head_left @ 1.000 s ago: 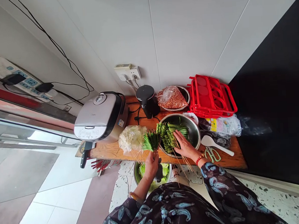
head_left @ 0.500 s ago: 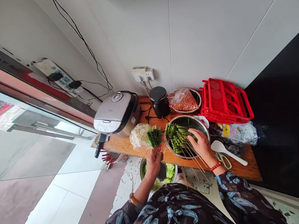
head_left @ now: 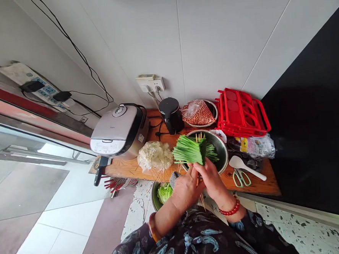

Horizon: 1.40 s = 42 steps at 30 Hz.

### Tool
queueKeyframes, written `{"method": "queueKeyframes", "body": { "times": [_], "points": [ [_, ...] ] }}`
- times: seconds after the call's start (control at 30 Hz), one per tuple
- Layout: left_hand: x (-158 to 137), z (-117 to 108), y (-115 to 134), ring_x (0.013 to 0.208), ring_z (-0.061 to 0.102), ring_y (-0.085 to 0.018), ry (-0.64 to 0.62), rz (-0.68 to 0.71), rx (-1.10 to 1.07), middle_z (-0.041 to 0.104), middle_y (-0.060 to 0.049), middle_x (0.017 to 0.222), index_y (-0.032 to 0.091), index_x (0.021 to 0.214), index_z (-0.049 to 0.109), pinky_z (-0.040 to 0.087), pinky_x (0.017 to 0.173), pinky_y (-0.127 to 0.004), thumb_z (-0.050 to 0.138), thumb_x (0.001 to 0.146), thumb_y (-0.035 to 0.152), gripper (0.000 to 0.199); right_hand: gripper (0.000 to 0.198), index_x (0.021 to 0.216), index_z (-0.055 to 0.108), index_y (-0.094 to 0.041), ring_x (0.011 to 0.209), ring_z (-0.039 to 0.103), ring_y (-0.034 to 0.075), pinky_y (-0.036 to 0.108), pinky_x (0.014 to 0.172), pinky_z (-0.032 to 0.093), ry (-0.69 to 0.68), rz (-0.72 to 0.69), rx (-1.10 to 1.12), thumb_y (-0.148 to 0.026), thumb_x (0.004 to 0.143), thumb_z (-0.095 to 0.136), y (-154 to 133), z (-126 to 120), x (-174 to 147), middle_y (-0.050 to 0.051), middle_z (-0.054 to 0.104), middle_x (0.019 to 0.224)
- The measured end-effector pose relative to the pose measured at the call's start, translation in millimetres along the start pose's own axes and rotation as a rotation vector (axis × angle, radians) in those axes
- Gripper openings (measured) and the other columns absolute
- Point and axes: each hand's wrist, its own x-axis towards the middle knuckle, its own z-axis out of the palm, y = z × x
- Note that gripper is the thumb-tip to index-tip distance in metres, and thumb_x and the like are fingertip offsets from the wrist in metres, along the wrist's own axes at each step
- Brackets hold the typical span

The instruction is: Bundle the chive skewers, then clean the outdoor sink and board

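Pale wall panels (head_left: 215, 36) back a wooden table (head_left: 122, 169). Near its front edge, the person's left hand (head_left: 187, 189) and right hand (head_left: 214, 178) are closed together round the sticks of one bundle of skewered green stalks (head_left: 189, 148) — chives, by the look — above a steel bowl (head_left: 223, 150). Stick tips show at its top, so this bundle seems already threaded; more stalks lie in the bowl, so the batch looks part done, though the sticks are too crowded to count.

Otherwise, singly: a rice cooker (head_left: 114, 126) at the left end, a knife (head_left: 99, 176) at the front left corner, a black kettle (head_left: 170, 115) and a bag of peanuts (head_left: 200, 113) along the back edge, a bag of pale vegetables (head_left: 154, 154) by the front edge, a rice paddle (head_left: 248, 168) and scissors (head_left: 241, 178) towards the front right corner. Red racks (head_left: 234, 115) sit stacked at the back right — number unclear.
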Motion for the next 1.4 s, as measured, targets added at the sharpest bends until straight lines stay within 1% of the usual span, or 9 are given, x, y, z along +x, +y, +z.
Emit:
{"method": "queueKeyframes", "body": {
  "times": [0.13, 0.27, 0.43, 0.6, 0.83, 1.1, 1.2, 1.27, 1.4],
  "points": [
    [-11.0, -2.9, 5.7, 0.085, 0.070, -0.025, -0.218, 0.139, 0.041, 0.071, -0.012, 0.107, 0.026, 0.135, 0.061, 0.055, 0.077, -0.033, 0.070, 0.082, 0.044, 0.056, 0.029, 0.090, 0.064, -0.021, 0.072, 0.067, 0.020, 0.034, 0.067, 0.057, 0.133, 0.076, 0.043, -0.048, 0.091, 0.054, -6.3, -55.9, -0.9, 0.008, 0.073, 0.089],
    [-21.9, -25.3, -21.6, 0.070, 0.065, -0.017, -0.189, -0.008, 0.046, 0.070, -0.003, 0.081, 0.023, 0.134, 0.061, 0.051, 0.071, -0.028, 0.061, 0.088, 0.035, 0.048, 0.029, 0.083, 0.058, -0.023, 0.049, 0.050, 0.014, 0.027, 0.047, 0.041, 0.183, -0.040, -0.222, -0.051, 0.091, 0.056, -8.2, -108.6, 10.7, 0.002, 0.066, 0.073],
    [-26.1, -54.4, -64.6, 0.061, 0.055, -0.014, 0.063, -0.203, 0.013, 0.061, 0.002, 0.068, 0.017, 0.123, 0.065, 0.045, 0.065, -0.027, 0.055, 0.088, 0.040, 0.043, 0.055, 0.132, 0.053, -0.012, 0.096, 0.069, 0.034, 0.044, 0.082, 0.054, 0.279, -0.227, -0.928, -0.049, 0.090, 0.054, 37.6, -124.7, 55.7, 0.020, 0.072, 0.106],
    [-31.5, -56.3, -82.9, 0.059, 0.053, -0.014, 0.154, -0.287, -0.026, 0.057, 0.004, 0.063, 0.016, 0.115, 0.067, 0.043, 0.062, -0.027, 0.057, 0.084, 0.044, 0.042, 0.064, 0.149, 0.035, -0.003, 0.111, 0.068, 0.033, 0.041, 0.093, 0.052, -0.101, 0.074, -1.219, -0.033, 0.094, 0.049, 104.5, -109.0, 95.4, 0.024, 0.070, 0.118],
    [-37.5, -51.1, -91.5, 0.060, 0.056, -0.015, 0.168, -0.321, -0.069, 0.059, 0.003, 0.063, 0.016, 0.114, 0.067, 0.044, 0.061, -0.028, 0.059, 0.083, 0.047, 0.046, 0.068, 0.152, 0.026, 0.002, 0.114, 0.067, 0.035, 0.041, 0.095, 0.050, -0.164, 0.132, -1.256, -0.034, 0.098, 0.047, 106.9, -101.0, 89.4, 0.028, 0.069, 0.117],
    [7.3, -30.2, -73.6, 0.059, 0.053, -0.013, 0.123, -0.202, -0.050, 0.059, 0.003, 0.065, 0.016, 0.114, 0.068, 0.043, 0.063, -0.027, 0.059, 0.082, 0.041, 0.041, 0.070, 0.151, 0.034, -0.003, 0.108, 0.069, 0.031, 0.036, 0.088, 0.053, -0.245, 0.136, -1.236, -0.040, 0.096, 0.054, 94.1, -112.8, 75.4, 0.022, 0.072, 0.113],
    [11.4, -31.8, -71.8, 0.060, 0.053, -0.013, 0.117, -0.194, -0.046, 0.059, 0.003, 0.065, 0.016, 0.116, 0.068, 0.043, 0.063, -0.027, 0.059, 0.083, 0.042, 0.043, 0.055, 0.141, 0.053, -0.016, 0.099, 0.071, 0.030, 0.039, 0.087, 0.054, -0.190, 0.042, -1.273, -0.048, 0.096, 0.052, 73.9, -136.0, 69.3, 0.014, 0.075, 0.106],
    [6.1, -39.5, -78.4, 0.060, 0.054, -0.013, 0.149, -0.216, -0.032, 0.059, 0.003, 0.065, 0.016, 0.114, 0.068, 0.043, 0.064, -0.027, 0.059, 0.082, 0.044, 0.043, 0.050, 0.137, 0.059, -0.020, 0.107, 0.069, 0.029, 0.042, 0.097, 0.051, -0.097, -0.099, -1.199, -0.050, 0.100, 0.042, 61.7, -150.0, 74.4, 0.013, 0.073, 0.116],
    [-11.9, -62.4, -103.1, 0.058, 0.054, -0.014, 0.247, -0.313, 0.056, 0.059, 0.004, 0.063, 0.017, 0.112, 0.068, 0.043, 0.062, -0.027, 0.057, 0.082, 0.048, 0.044, 0.060, 0.151, 0.044, -0.021, 0.145, 0.039, 0.023, 0.043, 0.122, 0.030, -0.079, -0.322, -0.926, -0.052, 0.102, 0.027, 67.6, -159.0, 113.3, 0.009, 0.048, 0.153]
  ]
}}
